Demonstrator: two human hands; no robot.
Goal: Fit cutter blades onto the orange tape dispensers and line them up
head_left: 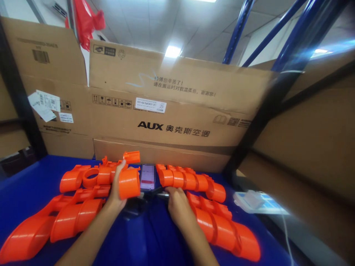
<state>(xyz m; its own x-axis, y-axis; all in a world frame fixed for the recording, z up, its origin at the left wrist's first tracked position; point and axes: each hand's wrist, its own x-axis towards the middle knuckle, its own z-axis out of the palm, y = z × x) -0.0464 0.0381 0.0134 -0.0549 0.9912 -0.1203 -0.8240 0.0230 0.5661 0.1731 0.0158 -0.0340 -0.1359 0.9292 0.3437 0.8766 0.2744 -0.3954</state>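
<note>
My left hand (118, 192) is closed round an orange plastic part (129, 183), a short round sleeve with a squared bracket at its top, and holds it above the blue table surface. My right hand (177, 201) is closed, its fingers round a slim metallic tool (163, 194) that points left toward the part. The tool's exact kind is blurred. Behind and between the hands stands a phone (147, 176) with its screen lit. A dark object (134, 205) lies below the left hand, too blurred to name.
Rows of similar orange parts lie on the blue surface (133, 240), at left (77, 218) and right (219, 229). A printed cardboard sheet (166, 118) walls off the back. A dark metal post (255, 99) rises at right, near a white power strip (257, 202) with a cable.
</note>
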